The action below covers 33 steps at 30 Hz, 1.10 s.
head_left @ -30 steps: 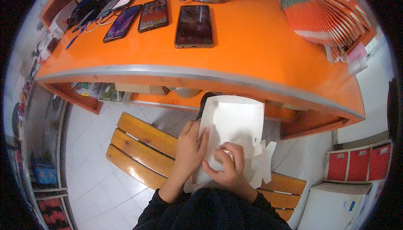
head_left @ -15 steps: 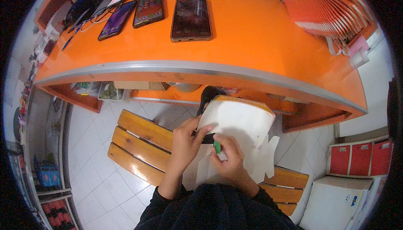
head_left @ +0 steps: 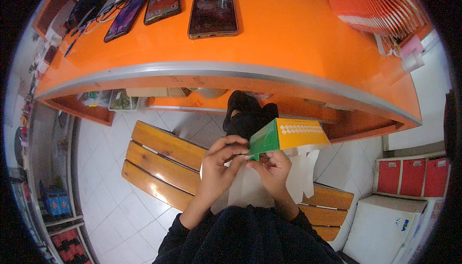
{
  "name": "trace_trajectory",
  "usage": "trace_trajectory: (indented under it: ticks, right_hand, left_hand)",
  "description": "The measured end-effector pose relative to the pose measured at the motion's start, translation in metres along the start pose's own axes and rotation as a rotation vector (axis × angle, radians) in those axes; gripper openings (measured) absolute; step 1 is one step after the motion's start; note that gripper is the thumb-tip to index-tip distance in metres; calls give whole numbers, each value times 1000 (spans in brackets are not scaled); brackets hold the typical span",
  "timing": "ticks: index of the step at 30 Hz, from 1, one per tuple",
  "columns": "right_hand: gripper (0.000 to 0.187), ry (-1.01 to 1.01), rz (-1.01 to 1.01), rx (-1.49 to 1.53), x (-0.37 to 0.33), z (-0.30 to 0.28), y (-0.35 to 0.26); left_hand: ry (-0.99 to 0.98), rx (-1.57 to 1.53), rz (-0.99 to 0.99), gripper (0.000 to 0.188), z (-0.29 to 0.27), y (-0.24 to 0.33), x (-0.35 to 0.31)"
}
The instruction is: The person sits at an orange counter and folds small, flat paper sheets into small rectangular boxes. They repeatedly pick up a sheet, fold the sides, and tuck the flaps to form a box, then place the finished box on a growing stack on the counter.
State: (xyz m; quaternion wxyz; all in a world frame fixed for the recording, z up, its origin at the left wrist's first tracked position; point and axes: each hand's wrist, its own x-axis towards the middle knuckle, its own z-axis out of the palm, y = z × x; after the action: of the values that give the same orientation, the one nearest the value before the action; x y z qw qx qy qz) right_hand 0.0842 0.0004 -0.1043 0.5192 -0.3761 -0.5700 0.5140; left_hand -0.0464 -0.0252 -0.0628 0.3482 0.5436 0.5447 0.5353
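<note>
In front of my lap I hold a partly folded thin cardboard box [head_left: 303, 135]. Its yellow side, with a white pattern, faces up, and a green end panel stands toward the left. My left hand [head_left: 220, 163] pinches the green panel's lower left edge between thumb and fingers. My right hand [head_left: 273, 166] grips the box's green near corner from below, its fingers bent around a small green flap. Pale unprinted cardboard [head_left: 243, 189] spreads under both hands across my lap. Part of the box's far side is hidden.
An orange counter [head_left: 284, 47] with a metal edge lies ahead, bearing several phones [head_left: 214, 12] and a fanned stack of red and green packets [head_left: 375, 4]. A wooden slatted bench [head_left: 161, 163] is beneath me. Red drawers [head_left: 404, 177] and a white cabinet [head_left: 385, 228] stand right.
The cardboard has turned over from its white inside to its yellow and green printed outside. Both hands have shifted to the green end, and the view has tilted slightly.
</note>
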Motion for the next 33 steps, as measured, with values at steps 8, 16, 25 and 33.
trace_trajectory:
  ticks: [8, 16, 25, 33]
  right_hand:
    - [26, 83, -7, -125, 1, -6, -1]
    - [20, 74, 72, 34, -17, 14, -33]
    - [30, -583, -645, -1180, -17, -13, -78]
    - [31, -392, -365, -1188, 3, -53, -83]
  left_hand:
    - [-230, 116, 166, 22, -6, 0, 0]
    - [-215, -173, 72, 75, -8, -6, -22]
    - [-38, -888, -96, 81, -41, 22, -1]
    - [-210, -179, -127, 48, -22, 27, -5]
